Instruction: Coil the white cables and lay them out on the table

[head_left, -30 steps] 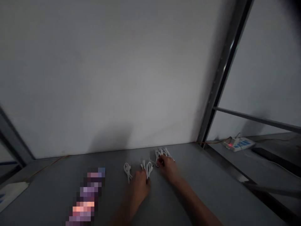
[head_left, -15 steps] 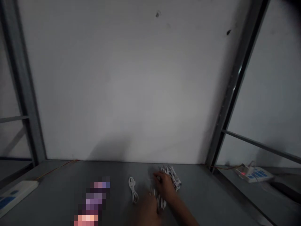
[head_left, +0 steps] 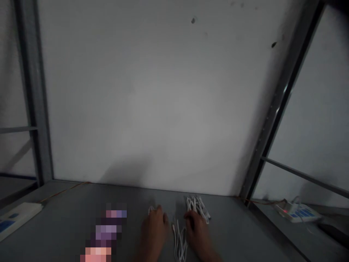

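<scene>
Head view: the left hand [head_left: 154,231] sits cupped by a small white cable coil [head_left: 151,210]. The right hand [head_left: 196,231] touches a white cable bundle [head_left: 197,208]. I cannot tell if either hand grips. A loose white cable [head_left: 180,240] lies between them on the gray table [head_left: 240,233]. Gentle fingers help stop tangles.

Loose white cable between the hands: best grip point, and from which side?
Pinch the white cable mid-length, where its strands bunch, coming from above with the right hand, which lies beside it. The strands run side by side in a narrow loop, so one pinch should catch them all; the small connector at the top end is a poorer hold.
</scene>
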`<act>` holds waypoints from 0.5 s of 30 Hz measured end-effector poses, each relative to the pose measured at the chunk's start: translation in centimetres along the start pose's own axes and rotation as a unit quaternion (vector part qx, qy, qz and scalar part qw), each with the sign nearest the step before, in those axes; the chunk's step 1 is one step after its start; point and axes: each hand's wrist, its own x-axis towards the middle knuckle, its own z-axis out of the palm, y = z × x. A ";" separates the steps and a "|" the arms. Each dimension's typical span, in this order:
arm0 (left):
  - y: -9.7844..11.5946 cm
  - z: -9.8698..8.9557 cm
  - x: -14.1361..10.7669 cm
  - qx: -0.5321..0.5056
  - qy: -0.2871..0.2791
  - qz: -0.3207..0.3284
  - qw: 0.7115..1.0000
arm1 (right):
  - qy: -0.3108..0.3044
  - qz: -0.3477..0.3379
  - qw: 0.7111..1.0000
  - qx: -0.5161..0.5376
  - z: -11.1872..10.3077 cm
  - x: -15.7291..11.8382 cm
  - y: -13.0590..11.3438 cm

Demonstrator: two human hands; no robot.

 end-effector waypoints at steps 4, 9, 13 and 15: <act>-2.1 1.0 1.1 0.046 0.027 -0.005 0.999 | -0.013 0.015 0.999 0.037 0.0 0.1 0.7; -2.8 1.2 1.7 0.065 0.001 0.004 0.998 | -0.002 0.056 0.995 0.086 -0.8 0.7 1.6; -2.9 0.1 1.6 0.074 -0.016 -0.004 0.997 | 0.033 0.083 0.994 0.063 -1.9 1.0 2.5; -3.1 -0.2 1.6 0.078 -0.020 -0.008 0.997 | 0.062 0.086 0.994 0.009 -2.3 1.3 2.8</act>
